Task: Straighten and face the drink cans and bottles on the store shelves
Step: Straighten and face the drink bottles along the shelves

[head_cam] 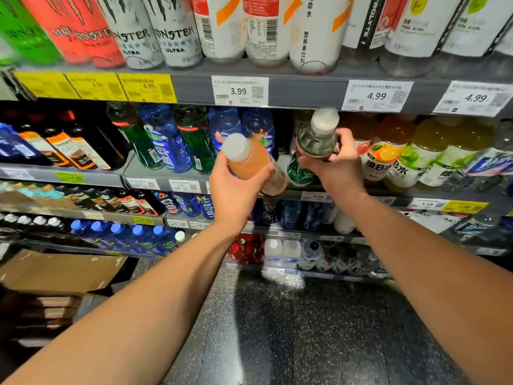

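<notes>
We are facing the store shelves (305, 90), which are filling the far side of the view from left to right, with price tags along each edge. The top shelf is carrying energy drink cans (133, 31) at left and white-labelled bottles (266, 26) to their right. We are reaching both arms toward the second shelf, where blue bottles (169, 143) and green bottles (194, 134) are standing at left and yellow citrus bottles (433, 151) at right. A cardboard box (61, 270) is lying near left on the floor.

Our left hand (236, 190) is curling round an orange drink bottle (249, 159), tilting it leftward, in front of the shelf edge. Our right hand (333, 165) is gripping a green-labelled clear bottle (313, 143) by its shoulder, just right of the orange one, its white cap pointing up.
</notes>
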